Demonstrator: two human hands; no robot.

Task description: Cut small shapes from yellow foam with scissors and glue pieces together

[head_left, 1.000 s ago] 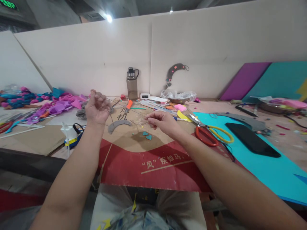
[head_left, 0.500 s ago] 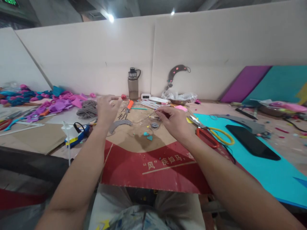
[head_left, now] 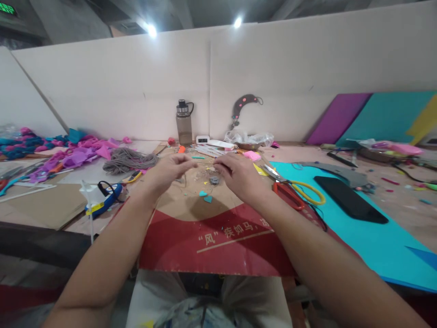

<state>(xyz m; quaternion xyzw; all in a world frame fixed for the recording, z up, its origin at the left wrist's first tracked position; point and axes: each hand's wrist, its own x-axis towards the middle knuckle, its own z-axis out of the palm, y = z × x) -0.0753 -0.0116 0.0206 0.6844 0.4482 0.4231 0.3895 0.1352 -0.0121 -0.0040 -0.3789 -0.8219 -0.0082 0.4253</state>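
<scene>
My left hand [head_left: 170, 171] is over the left part of the cardboard, its fingers bent toward the right and seen from the back; what lies between them, if anything, is too small to tell. Facing it, my right hand [head_left: 237, 175] has thumb and fingertips pinched together, apparently on a thin grey cord that is hard to make out. A small grey piece [head_left: 214, 180] lies on the cardboard [head_left: 184, 205] between the hands. Just in front of it are teal felt scraps [head_left: 207, 199]. The grey curved felt piece is hidden behind my left hand.
A bottle [head_left: 184, 124] and a small white timer [head_left: 202, 140] stand at the back. Scissors [head_left: 293, 193] and a black phone [head_left: 350, 199] lie at right on blue sheets [head_left: 344, 239]. Grey yarn [head_left: 128, 160], purple scraps and a blue glue gun [head_left: 105, 200] are at left.
My left hand has come down and right, closer to my right hand, and now covers the curved grey felt. My right hand remains pinched. The view has shifted slightly.
</scene>
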